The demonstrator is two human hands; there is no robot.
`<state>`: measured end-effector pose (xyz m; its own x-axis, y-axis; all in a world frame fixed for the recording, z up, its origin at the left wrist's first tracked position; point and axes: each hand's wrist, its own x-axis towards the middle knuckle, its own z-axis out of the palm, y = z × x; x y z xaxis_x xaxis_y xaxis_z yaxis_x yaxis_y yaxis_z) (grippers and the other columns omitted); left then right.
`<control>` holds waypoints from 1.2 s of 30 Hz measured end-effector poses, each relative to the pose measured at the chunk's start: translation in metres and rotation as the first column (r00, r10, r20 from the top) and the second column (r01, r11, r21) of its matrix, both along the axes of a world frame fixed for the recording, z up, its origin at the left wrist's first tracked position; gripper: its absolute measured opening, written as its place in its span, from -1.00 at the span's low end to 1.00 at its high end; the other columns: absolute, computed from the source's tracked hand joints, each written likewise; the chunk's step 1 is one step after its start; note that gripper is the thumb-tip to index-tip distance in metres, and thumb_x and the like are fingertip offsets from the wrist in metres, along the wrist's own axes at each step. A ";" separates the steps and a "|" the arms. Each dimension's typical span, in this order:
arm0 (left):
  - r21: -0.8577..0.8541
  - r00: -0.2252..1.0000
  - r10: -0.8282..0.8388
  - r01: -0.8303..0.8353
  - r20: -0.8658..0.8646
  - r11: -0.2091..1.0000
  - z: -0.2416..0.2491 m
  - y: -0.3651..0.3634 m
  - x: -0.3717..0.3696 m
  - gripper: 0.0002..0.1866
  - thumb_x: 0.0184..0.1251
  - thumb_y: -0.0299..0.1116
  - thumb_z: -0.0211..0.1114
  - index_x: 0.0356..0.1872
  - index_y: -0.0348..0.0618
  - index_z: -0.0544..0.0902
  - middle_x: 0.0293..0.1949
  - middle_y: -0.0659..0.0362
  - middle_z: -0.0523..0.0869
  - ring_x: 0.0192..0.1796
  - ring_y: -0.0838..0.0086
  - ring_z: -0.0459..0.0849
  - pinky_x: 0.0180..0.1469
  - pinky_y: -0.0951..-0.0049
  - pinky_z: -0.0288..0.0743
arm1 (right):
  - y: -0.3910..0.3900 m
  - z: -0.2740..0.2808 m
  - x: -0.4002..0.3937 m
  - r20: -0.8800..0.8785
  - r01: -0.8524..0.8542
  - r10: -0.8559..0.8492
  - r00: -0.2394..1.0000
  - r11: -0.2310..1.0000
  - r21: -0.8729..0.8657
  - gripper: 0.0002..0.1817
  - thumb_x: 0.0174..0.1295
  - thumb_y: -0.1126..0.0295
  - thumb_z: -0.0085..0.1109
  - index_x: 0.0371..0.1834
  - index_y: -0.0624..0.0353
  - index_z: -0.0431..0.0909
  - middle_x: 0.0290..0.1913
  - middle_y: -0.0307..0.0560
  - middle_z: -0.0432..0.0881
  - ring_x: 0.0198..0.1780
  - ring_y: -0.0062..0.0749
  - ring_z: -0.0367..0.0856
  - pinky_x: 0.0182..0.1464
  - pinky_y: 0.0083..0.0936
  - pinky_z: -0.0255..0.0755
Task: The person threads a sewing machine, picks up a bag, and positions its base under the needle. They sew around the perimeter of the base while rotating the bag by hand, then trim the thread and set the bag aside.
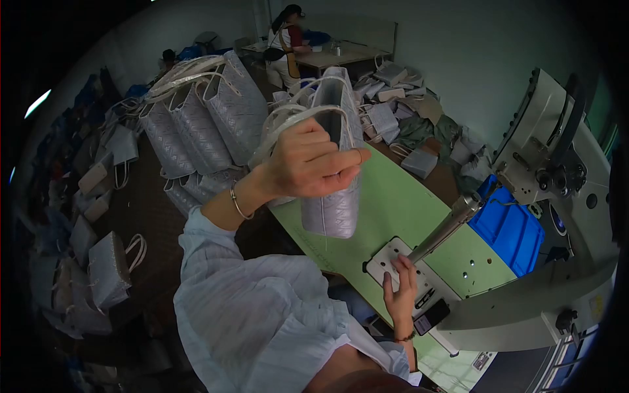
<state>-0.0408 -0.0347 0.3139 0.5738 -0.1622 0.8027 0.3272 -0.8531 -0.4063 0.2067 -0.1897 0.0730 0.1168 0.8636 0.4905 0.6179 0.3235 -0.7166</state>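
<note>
The left hand (308, 164) grips a silver quilted tote bag (334, 157) by its handles, lifted clear above the green desk (393, 203). At five o'clock, the right hand (401, 288) lies open, flat on the sewing machine's needle plate (393, 262).

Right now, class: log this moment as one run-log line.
left hand: holds silver woven bag aloft | right hand: flat on white plate | green table

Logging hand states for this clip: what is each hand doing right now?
Left hand: closed on a silver quilted tote bag, held up.
Right hand: open, resting flat on the sewing machine's white plate.
</note>
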 end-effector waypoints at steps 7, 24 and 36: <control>-0.393 0.961 -0.256 0.198 -0.102 0.898 -0.112 0.007 0.006 -0.64 -0.01 -0.38 0.51 -0.11 -0.07 0.72 -0.64 0.35 0.47 -0.59 0.52 0.46 -0.44 0.47 0.30 | 0.057 0.074 -0.034 -0.179 -0.205 0.252 0.951 0.948 0.244 -0.59 0.20 0.64 0.04 0.16 0.26 0.49 0.24 0.11 0.50 0.21 -0.03 0.53 0.20 -0.30 0.48; -0.704 0.925 -0.247 0.380 0.289 0.600 -0.168 0.078 0.031 -0.37 0.29 0.09 0.21 0.11 -0.31 0.61 -0.46 0.24 0.49 -0.42 0.52 0.44 -0.30 0.47 0.30 | 0.099 0.110 -0.007 0.622 0.247 -0.427 0.657 0.901 0.357 -0.74 0.29 0.21 0.09 -0.13 0.14 0.60 -0.04 -0.05 0.64 0.08 -0.16 0.50 0.11 -0.18 0.27; -0.812 0.908 -0.419 0.226 -0.025 0.538 -0.103 0.060 0.044 -0.59 0.21 -0.17 0.39 0.04 -0.10 0.66 -0.63 0.32 0.44 -0.53 0.51 0.44 -0.43 0.46 0.29 | 0.083 0.152 -0.025 0.241 -0.478 0.556 0.795 0.820 -0.316 -0.29 0.12 -0.13 0.37 -0.06 0.42 0.52 -0.38 0.28 0.63 -0.25 0.13 0.66 -0.12 -0.08 0.44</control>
